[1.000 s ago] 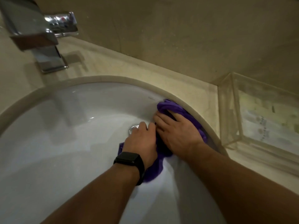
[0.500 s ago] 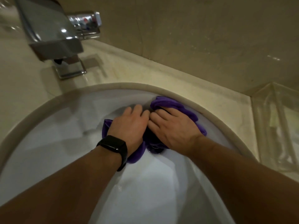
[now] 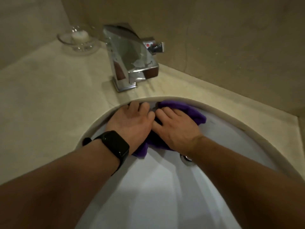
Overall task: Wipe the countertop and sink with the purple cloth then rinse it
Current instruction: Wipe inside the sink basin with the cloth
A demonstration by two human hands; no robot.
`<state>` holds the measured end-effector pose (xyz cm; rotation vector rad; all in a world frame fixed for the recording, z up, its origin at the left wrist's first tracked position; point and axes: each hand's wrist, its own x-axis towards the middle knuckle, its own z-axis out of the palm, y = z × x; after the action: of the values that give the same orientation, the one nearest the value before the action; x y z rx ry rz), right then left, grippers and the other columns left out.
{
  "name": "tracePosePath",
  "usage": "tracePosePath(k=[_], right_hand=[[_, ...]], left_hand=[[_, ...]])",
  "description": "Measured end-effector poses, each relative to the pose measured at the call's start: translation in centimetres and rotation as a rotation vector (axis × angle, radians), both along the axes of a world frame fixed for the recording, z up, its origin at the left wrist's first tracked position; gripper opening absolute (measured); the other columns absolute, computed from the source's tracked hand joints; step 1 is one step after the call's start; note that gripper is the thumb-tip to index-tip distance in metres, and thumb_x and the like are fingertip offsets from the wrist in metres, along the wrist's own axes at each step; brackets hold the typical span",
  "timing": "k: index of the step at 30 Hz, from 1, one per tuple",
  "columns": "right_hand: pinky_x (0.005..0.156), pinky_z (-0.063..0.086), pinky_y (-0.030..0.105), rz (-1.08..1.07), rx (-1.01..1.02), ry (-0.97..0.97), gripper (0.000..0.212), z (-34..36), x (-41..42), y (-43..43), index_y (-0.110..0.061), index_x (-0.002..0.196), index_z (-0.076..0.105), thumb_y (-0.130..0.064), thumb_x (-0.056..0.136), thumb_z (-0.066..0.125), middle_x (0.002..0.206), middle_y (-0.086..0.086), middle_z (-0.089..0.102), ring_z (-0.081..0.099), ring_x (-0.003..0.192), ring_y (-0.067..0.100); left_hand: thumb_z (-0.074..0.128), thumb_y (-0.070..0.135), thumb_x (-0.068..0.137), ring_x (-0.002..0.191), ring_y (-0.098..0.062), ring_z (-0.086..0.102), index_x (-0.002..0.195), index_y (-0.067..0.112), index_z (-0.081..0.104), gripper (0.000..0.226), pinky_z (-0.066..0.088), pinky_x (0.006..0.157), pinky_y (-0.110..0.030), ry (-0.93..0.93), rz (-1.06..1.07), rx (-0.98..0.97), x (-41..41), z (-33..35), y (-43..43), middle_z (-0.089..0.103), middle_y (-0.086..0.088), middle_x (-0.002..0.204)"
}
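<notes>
Sink-wiping step. Left hand (image 3: 132,119) and right hand (image 3: 176,128), fingers flat, press purple cloth (image 3: 194,113) against sink (image 3: 165,187) back wall (below faucet (image 3: 132,58)). Next, probably: sweep the rest of the basin, then rinse.

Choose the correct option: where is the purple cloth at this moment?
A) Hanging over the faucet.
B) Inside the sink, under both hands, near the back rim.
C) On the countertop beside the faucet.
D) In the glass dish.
B: the purple cloth lies on the inner wall of the sink, just below its back rim, and the left hand and the right hand press flat on it.
</notes>
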<state>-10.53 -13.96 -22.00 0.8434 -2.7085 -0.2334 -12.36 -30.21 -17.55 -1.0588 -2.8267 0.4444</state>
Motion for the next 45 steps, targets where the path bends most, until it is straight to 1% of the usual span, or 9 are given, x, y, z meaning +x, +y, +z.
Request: tracePosePath(k=[4,9,14,16,18,26,31,36,45], right_hand=[[0.093,0.048,0.045,-0.091,-0.125,-0.02,0.04,-0.7,0.4,-3.0,-0.008,0.117,0.06,-0.026,0.085,0.044,0.107,0.016,0.059,0.057,0.099,0.034],[0.087,0.052,0.044,-0.141,-0.292,-0.019,0.037,-1.7,0.7,-5.9,-0.003,0.11,0.064,-0.016,0.077,0.074,0.099,0.017,0.061,0.059,0.088,0.034],[0.099,0.049,0.045,-0.075,-0.298,-0.07,0.042,-1.8,0.8,-6.9,-0.003,0.119,0.062,-0.022,0.082,0.07,0.112,0.019,0.064,0.061,0.101,0.034],[0.099,0.048,0.048,-0.038,-0.354,-0.09,0.04,-1.8,1.1,-7.4,-0.001,0.121,0.06,-0.02,0.086,0.058,0.114,0.021,0.063,0.06,0.103,0.036],[0.097,0.05,0.047,-0.015,-0.372,-0.076,0.039,-1.7,1.4,-7.8,0.0,0.119,0.062,-0.017,0.084,0.066,0.111,0.021,0.065,0.062,0.101,0.036],[0.1,0.043,0.043,0.099,-0.077,-0.118,0.05,1.4,-0.7,-3.9,-0.014,0.132,0.056,-0.036,0.088,0.066,0.127,0.015,0.058,0.056,0.113,0.031],[0.091,0.047,0.043,0.031,-0.02,-0.101,0.05,1.2,-0.4,-0.4,-0.014,0.12,0.064,-0.039,0.079,0.076,0.116,0.014,0.062,0.059,0.103,0.032],[0.093,0.046,0.043,-0.02,0.017,-0.092,0.048,1.1,1.2,3.2,-0.015,0.122,0.064,-0.031,0.079,0.077,0.119,0.013,0.062,0.058,0.107,0.032],[0.092,0.043,0.038,-0.168,0.051,-0.124,0.041,1.9,6.1,8.1,-0.017,0.118,0.065,-0.033,0.082,0.072,0.113,0.008,0.063,0.057,0.102,0.027]], left_hand=[[0.033,0.021,0.099,0.112,-0.032,0.044,0.123,0.012,0.041,0.027,0.039,0.085,-0.039,0.066,-0.044,-0.113,0.3,1.6,-1.9,0.042,-0.014,0.129],[0.03,0.02,0.099,0.108,-0.032,0.048,0.119,0.012,0.045,0.026,0.037,0.083,-0.039,0.099,-0.015,-0.174,0.9,2.9,-2.9,0.046,-0.013,0.128],[0.016,0.017,0.085,0.101,-0.032,0.05,0.123,0.012,0.047,0.049,0.037,0.077,-0.038,0.062,-0.019,-0.17,1.6,3.8,-3.9,0.047,-0.012,0.127],[0.026,0.017,0.089,0.1,-0.03,0.05,0.127,0.014,0.045,0.043,0.034,0.074,-0.037,0.027,0.014,-0.172,2.0,4.2,-4.4,0.046,-0.011,0.126],[0.038,0.019,0.091,0.099,-0.028,0.049,0.129,0.016,0.043,0.039,0.032,0.072,-0.034,-0.006,0.053,-0.172,2.4,4.5,-4.7,0.044,-0.008,0.125],[0.045,0.021,0.092,0.1,-0.027,0.053,0.134,0.011,0.039,0.044,0.037,0.075,-0.033,0.059,0.054,-0.151,2.3,3.7,-3.8,0.048,-0.01,0.127],[0.07,0.021,0.081,0.088,-0.033,0.061,0.107,0.008,0.056,0.032,0.05,0.072,-0.041,0.056,-0.067,-0.14,1.1,2.9,-1.0,0.058,-0.016,0.107],[0.047,0.023,0.096,0.107,-0.026,0.052,0.123,0.016,0.039,0.029,0.049,0.088,-0.037,0.019,-0.119,-0.131,1.1,1.4,2.8,0.045,-0.006,0.122],[0.076,0.013,0.072,0.083,-0.033,0.057,0.107,0.009,0.053,0.042,0.039,0.062,-0.038,-0.029,-0.207,-0.002,3.5,1.1,8.3,0.054,-0.013,0.101]])
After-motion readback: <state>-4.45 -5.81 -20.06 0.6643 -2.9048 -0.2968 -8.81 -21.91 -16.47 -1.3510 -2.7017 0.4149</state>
